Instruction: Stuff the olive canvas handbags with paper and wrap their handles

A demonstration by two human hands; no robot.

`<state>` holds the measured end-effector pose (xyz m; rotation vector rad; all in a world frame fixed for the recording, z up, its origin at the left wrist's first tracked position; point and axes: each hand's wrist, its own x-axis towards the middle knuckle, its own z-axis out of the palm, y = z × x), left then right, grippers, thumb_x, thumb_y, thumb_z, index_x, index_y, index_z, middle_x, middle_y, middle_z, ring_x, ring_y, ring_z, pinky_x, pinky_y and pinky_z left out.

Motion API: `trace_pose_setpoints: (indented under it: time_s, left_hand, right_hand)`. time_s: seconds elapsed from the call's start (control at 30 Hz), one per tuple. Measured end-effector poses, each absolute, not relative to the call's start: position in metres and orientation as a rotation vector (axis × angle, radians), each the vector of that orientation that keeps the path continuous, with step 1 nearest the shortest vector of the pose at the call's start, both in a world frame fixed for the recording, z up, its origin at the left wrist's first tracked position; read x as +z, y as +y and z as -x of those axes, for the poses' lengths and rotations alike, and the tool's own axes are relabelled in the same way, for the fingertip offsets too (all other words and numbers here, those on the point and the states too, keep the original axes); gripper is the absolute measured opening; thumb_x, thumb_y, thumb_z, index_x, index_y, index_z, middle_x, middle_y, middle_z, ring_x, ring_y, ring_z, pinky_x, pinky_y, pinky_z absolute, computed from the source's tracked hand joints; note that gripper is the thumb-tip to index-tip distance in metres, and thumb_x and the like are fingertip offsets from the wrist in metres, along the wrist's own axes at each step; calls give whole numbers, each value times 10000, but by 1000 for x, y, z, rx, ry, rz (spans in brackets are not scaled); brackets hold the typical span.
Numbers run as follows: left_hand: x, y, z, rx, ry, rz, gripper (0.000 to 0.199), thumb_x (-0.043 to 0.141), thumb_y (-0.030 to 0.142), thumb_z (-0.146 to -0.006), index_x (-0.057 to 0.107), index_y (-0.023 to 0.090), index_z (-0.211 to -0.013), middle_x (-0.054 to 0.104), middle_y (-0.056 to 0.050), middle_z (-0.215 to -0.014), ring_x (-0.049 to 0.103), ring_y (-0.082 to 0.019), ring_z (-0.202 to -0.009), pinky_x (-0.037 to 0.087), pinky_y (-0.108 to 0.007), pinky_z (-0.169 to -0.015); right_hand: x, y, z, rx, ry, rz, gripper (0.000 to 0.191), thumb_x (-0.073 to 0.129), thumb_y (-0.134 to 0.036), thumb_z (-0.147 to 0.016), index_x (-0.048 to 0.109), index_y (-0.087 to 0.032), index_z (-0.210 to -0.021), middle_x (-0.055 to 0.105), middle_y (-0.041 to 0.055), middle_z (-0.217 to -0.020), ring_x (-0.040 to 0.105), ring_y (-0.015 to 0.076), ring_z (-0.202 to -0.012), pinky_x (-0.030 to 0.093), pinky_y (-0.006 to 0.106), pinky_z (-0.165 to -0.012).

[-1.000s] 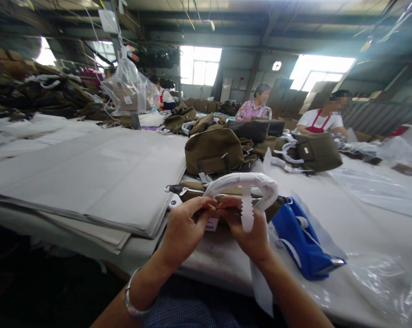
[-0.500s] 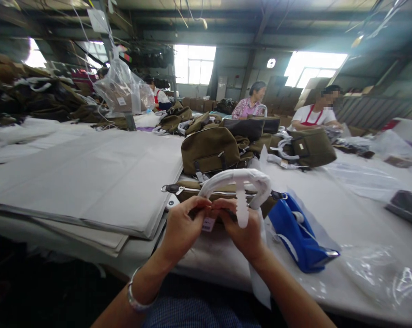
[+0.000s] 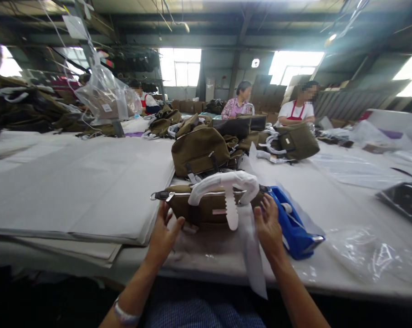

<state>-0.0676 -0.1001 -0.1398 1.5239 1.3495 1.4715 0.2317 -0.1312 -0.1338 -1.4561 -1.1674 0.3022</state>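
Note:
An olive-brown handbag [image 3: 206, 213] stands on the table in front of me, with a silver zipper along its top. Its handle [image 3: 222, 180] is wrapped in white padding, and a white notched strip [image 3: 231, 208] hangs from it. My left hand [image 3: 165, 232] cups the bag's left end, thumb toward the front. At the other end my right hand [image 3: 269, 225] holds the side, its thumb by the front face. A long white wrapping sheet [image 3: 253, 255] drapes from the bag over the table's front edge.
A blue tape dispenser [image 3: 296, 228] stands right of the bag. Large white sheets [image 3: 76, 182] lie stacked at left. Behind are piled olive bags [image 3: 200, 152]. Clear plastic [image 3: 366, 255] lies at right. Several people work across the table, one in a red apron [image 3: 296, 111].
Both hands have left the tag at the front middle of the handbag and moved apart to its two ends. The tag now lies mostly out of sight. The view has shifted slightly right.

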Motion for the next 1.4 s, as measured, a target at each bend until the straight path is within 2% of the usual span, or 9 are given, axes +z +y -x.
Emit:
trace_pose_setpoints:
  time_s: [0.1, 0.33, 0.57, 0.77, 0.9, 1.0, 1.13, 1.3, 1.4]
  left_hand:
    - [-133, -92, 57, 1296, 1378, -1602, 677, 554, 622, -898, 503, 177, -1405, 631, -161, -1374, 624, -297, -1252, 495, -448, -1065]
    - [-72, -96, 73, 1096, 1803, -1848, 633, 410, 724, -916, 717, 189, -1060, 763, -119, -1021, 705, -315, -941, 544, -413, -829]
    - [-107, -79, 69, 1154, 1557, -1875, 726, 413, 586, -973, 329, 195, -1579, 346, -115, -1643, 359, -279, -1500, 288, -484, -1237]
    - [-115, -65, 73, 1065, 1433, -1937, 644, 428, 548, -978, 413, 243, -1545, 399, -76, -1620, 300, -265, -1529, 226, -498, -1263]
    - [-117, -60, 65, 1054, 1376, -1949, 630, 455, 510, -976, 428, 228, -1538, 408, -95, -1613, 307, -282, -1526, 242, -519, -1254]
    - [-125, -56, 53, 1009, 1388, -1921, 578, 468, 469, -984, 469, 233, -1512, 421, -98, -1604, 303, -285, -1526, 250, -529, -1247]
    - [-130, -51, 47, 963, 1416, -1916, 537, 427, 459, -992, 561, 191, -1437, 471, -136, -1564, 339, -306, -1505, 283, -543, -1226]
    - [-98, -52, 56, 959, 1427, -2009, 568, 503, 410, -919, 585, 132, -1408, 492, -170, -1540, 392, -324, -1477, 290, -530, -1229]
    - [-63, -51, 54, 1035, 1426, -2106, 613, 496, 362, -915, 508, 119, -1477, 434, -139, -1586, 373, -286, -1494, 271, -472, -1252]
  right_hand:
    - [-128, -121, -230, 353, -1417, 1507, 771, 420, -614, -991, 236, -205, -1618, 428, 146, -1581, 485, 305, -1411, 446, 480, -1117]
    - [-44, -125, -230, 22, -1708, 1977, 536, 312, -537, -1040, 650, -282, -1368, 766, 112, -1138, 730, 336, -1040, 548, 449, -888]
    - [-30, -98, -221, 48, -1936, 2199, 517, 289, -475, -1065, 736, -263, -1213, 782, 137, -964, 746, 337, -943, 554, 445, -803]
    - [57, -94, -222, -220, -1946, 1754, 526, 345, -446, -1073, 500, -171, -1492, 472, 117, -1557, 435, 251, -1447, 369, 400, -1179]
    - [58, -94, -191, -203, -1979, 1325, 733, 350, -592, -1040, 280, -128, -1603, 384, 145, -1607, 216, 282, -1549, 142, 494, -1267]
    - [-13, -82, -163, 88, -2171, 1525, 706, 431, -575, -1019, 436, -86, -1528, 525, 217, -1487, 447, 331, -1436, 287, 517, -1221]
    - [-79, -60, -158, 274, -2279, 1629, 653, 552, -516, -984, 498, -114, -1496, 482, 185, -1527, 411, 338, -1458, 217, 525, -1251]
    - [-19, -36, -194, 300, -2266, 1548, 571, 348, -493, -1069, 506, -135, -1485, 538, 98, -1500, 511, 231, -1395, 405, 385, -1168]
    - [9, -36, -211, 193, -2151, 1538, 650, 244, -494, -1088, 366, -52, -1549, 369, 152, -1608, 300, 236, -1520, 238, 423, -1247]
